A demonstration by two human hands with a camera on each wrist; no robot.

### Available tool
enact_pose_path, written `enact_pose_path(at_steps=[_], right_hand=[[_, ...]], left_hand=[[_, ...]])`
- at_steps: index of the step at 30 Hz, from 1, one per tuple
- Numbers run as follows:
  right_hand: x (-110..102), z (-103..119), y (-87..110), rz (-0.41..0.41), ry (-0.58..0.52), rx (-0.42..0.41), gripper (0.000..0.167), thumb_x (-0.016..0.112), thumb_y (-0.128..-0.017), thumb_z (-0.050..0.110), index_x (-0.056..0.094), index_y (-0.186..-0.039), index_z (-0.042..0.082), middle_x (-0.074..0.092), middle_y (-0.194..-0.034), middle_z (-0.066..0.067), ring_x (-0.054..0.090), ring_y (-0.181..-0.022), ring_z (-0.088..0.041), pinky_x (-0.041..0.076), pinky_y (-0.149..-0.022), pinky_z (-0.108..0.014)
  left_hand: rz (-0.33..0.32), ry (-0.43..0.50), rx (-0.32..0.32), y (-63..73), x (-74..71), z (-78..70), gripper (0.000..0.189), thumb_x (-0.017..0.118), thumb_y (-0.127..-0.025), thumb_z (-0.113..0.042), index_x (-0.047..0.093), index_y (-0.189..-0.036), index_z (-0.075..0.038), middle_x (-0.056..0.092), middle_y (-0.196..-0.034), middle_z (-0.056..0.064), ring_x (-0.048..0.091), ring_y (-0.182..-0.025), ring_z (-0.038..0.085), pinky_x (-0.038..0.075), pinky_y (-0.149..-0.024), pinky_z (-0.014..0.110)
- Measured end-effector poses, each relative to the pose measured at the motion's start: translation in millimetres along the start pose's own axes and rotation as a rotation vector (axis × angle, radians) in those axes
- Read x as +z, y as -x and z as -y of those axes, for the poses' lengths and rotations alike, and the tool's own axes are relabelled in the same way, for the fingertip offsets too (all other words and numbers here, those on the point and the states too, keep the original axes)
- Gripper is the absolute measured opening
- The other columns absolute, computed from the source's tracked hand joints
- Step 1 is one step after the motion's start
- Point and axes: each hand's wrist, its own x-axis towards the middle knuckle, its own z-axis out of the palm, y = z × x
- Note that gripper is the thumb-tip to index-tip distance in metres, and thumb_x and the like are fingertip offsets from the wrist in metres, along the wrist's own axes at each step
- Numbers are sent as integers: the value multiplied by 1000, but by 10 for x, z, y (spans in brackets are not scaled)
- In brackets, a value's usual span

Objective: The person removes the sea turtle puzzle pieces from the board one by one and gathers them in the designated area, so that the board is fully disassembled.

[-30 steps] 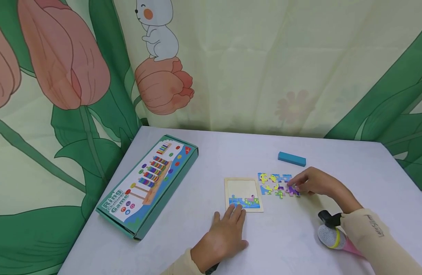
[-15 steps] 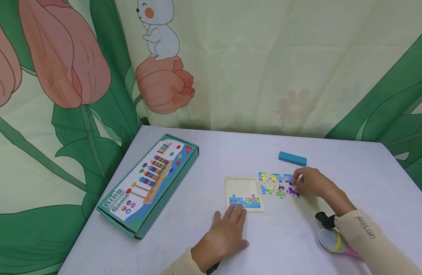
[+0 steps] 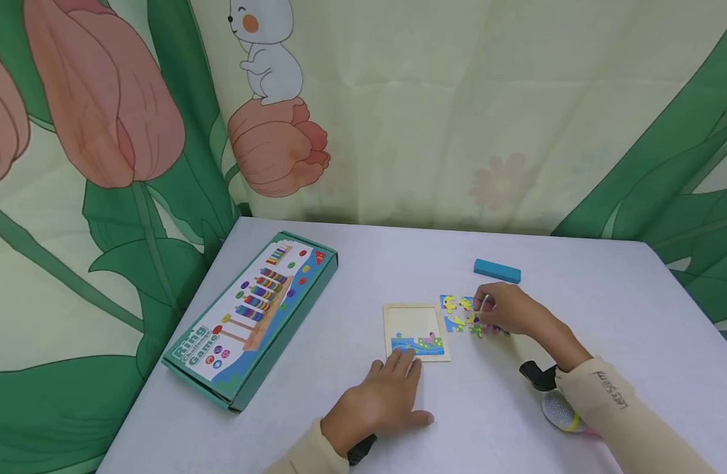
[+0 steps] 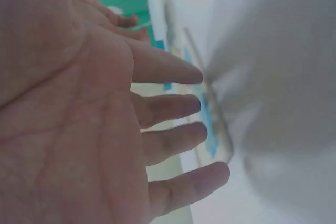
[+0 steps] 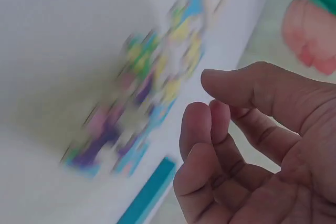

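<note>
My left hand (image 3: 377, 398) lies flat with straight fingers, the fingertips at the near edge of a wooden puzzle frame (image 3: 387, 322). Blue, green and pink pieces (image 3: 419, 346) fill the lower strip of this frame. In the left wrist view, the fingers (image 4: 176, 142) reach across the frame's edge. Just right of the frame lie loose jigsaw pieces (image 3: 454, 324) in yellow, blue, green and purple. Over their right part hovers my right hand (image 3: 514, 311), hiding some of them. Its fingers are loosely bent, and in the right wrist view a gap shows between thumb and fingertips, with nothing held.
A teal block (image 3: 497, 270) lies behind the pieces. At the left is a green Ring Game box (image 3: 250, 322). A microphone with a grey mesh head (image 3: 558, 411) lies partly under the right sleeve. Beyond the white table (image 3: 375, 263) hangs a printed curtain (image 3: 410, 131).
My right hand has moved left over the loose pieces and covers more of them. The left hand stays at the frame, and the whole view has shifted slightly.
</note>
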Motion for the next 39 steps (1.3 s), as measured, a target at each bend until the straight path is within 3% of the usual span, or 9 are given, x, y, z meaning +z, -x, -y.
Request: enact_pose_path(at_steps=[6,12,20,28,33,36,39], right_hand=[[240,438,-14,-8,0,-163,12,70,-90,-4,73,-100,3,64,-85,-2,57,-77,-17,49,-64,-31],[561,666,-110,32,-36,-253,22,77,-90,1,76,-111,1,66,-85,2,57,-76,-13,51,-66,-25],[817,696,-173,17,-11,-345,34,86,-81,2,74,-113,-1,68,-94,-1,56,-78,-14,50,-67,-23],[846,699,-206,17,-107,-382,33,84,-80,-6,65,-106,3,63,-88,0,56,-73,-11,52,-66,-24],[789,644,-209,16,-201,-385,24,78,-87,-4,69,-106,6,66,-89,1,62,-77,-11,56,-74,-28],[671,555,-174,11,-287,-350,18,75,-91,1,72,-108,6,68,-93,0,66,-85,-16,58,-81,-34],[516,420,-95,3,-340,-271,17,75,-93,5,74,-110,6,68,-94,-2,67,-86,-20,58,-76,-37]], left_hand=[[-42,104,-22,42,-158,204,86,66,-96,-56,33,-161,-9,24,-168,8,20,-154,26,28,-119,49],[-167,239,-91,-137,-128,558,83,67,-100,-40,26,-161,-1,19,-170,12,14,-156,28,23,-120,52],[-204,232,-103,-248,-27,611,83,70,-99,-36,27,-161,-2,19,-170,10,12,-157,28,20,-120,55],[-213,213,-117,-254,-28,632,83,71,-98,-37,30,-161,-3,21,-169,11,16,-156,28,20,-119,56],[-209,200,-103,-253,-39,645,82,69,-99,-38,29,-161,-3,21,-169,10,16,-156,28,21,-119,56],[-209,199,-107,-257,-44,639,82,70,-99,-38,29,-161,-4,22,-169,10,16,-156,27,21,-119,56],[-206,214,-123,-258,-35,623,83,71,-98,-38,29,-162,-5,22,-169,9,16,-156,27,20,-119,55]])
